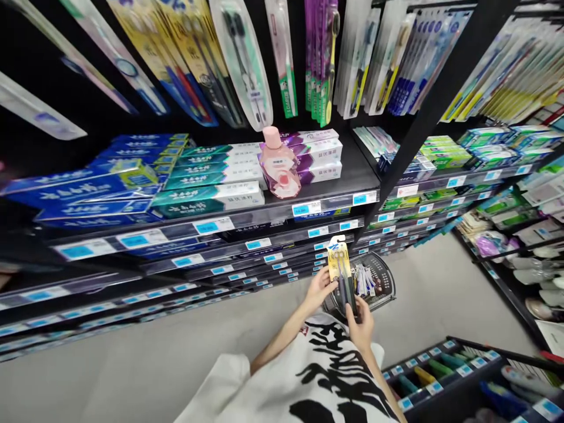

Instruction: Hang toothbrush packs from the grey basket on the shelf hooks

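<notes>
A yellow and black toothbrush pack (339,270) is held upright in front of the chest, its white hanging tab at the top. My left hand (321,289) grips the pack's left side with the thumb across its front. Lower down, my right hand (361,323) is closed on the bottom right edge of the same pack. Behind and below it is a black shopping basket (390,276). Several white and blue packets (365,281) lie in the basket.
A shelf to the front holds blue toothpaste boxes (97,191), teal boxes (211,191) and a pink bottle (279,167). Packed toothbrushes (242,64) hang above. More shelving (493,276) stands at the right, and a low bin rack (440,370) at the lower right.
</notes>
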### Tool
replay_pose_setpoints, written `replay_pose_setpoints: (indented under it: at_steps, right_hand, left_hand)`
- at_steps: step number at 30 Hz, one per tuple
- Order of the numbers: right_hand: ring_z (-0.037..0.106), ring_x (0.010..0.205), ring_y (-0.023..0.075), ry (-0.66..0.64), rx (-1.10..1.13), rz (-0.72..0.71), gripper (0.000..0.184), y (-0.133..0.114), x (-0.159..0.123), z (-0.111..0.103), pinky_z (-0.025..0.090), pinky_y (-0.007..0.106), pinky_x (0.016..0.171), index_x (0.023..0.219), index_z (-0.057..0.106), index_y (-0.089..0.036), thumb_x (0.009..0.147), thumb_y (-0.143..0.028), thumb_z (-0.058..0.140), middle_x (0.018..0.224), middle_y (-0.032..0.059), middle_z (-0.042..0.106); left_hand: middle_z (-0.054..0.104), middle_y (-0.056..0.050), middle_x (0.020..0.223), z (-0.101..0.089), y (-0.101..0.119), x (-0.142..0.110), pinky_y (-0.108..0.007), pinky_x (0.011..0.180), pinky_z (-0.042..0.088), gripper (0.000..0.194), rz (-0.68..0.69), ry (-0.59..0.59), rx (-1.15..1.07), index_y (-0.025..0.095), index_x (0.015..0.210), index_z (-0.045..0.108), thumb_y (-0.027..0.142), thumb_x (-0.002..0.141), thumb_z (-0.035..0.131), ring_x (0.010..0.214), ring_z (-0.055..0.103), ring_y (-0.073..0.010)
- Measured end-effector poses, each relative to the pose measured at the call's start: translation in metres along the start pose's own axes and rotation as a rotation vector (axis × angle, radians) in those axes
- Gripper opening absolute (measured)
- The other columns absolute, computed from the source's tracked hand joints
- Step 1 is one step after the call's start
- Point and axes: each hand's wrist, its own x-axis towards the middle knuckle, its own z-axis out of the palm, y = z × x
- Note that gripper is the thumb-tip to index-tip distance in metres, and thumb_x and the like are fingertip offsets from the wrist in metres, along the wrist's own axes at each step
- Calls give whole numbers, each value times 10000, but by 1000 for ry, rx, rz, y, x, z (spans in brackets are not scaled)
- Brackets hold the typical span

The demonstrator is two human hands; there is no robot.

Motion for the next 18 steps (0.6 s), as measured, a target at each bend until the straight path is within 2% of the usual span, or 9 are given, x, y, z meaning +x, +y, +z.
replay_pose_setpoints:
  at_steps: [7, 12, 16, 18]
  right_hand:
    - [730, 856, 233, -63, 43, 30, 418, 9, -4, -2, 607, 346, 767, 1191, 650, -160, 871, -425, 699, 991, 107, 758]
    - [737, 829, 223, -132, -1, -33, 385, -2, -1, 0, 606, 301, 705, 1159, 674, -152, 865, -400, 703, 966, 107, 770]
    - [702, 641, 183, -128, -15, -83, 427, -5, -1, -1, 595, 279, 609, 1148, 670, -142, 854, -450, 701, 926, 105, 773]
    - [680, 579, 177, -113, -5, -88, 442, 2, -1, 1, 598, 289, 601, 1119, 674, -149, 844, -495, 698, 891, 98, 773]
  left_hand:
    - [730, -129, 1178, 0, -2, -5, -375, 960, 513, 598, -14, 25, 35, 186, 1238, 567, 365, 745, 853, 1044, 697, -239]
    - [727, -105, 1111, 3, -2, -3, -352, 932, 512, 568, 21, 164, 33, 174, 1157, 590, 385, 712, 873, 1015, 688, -242]
    - [721, -100, 1089, 4, 9, -7, -365, 927, 520, 527, 109, 195, 86, 172, 1168, 595, 390, 753, 836, 1010, 681, -257]
    - [699, -124, 1208, 0, 21, -12, -393, 998, 503, 580, 176, 195, 148, 182, 1266, 578, 362, 771, 820, 1110, 661, -282]
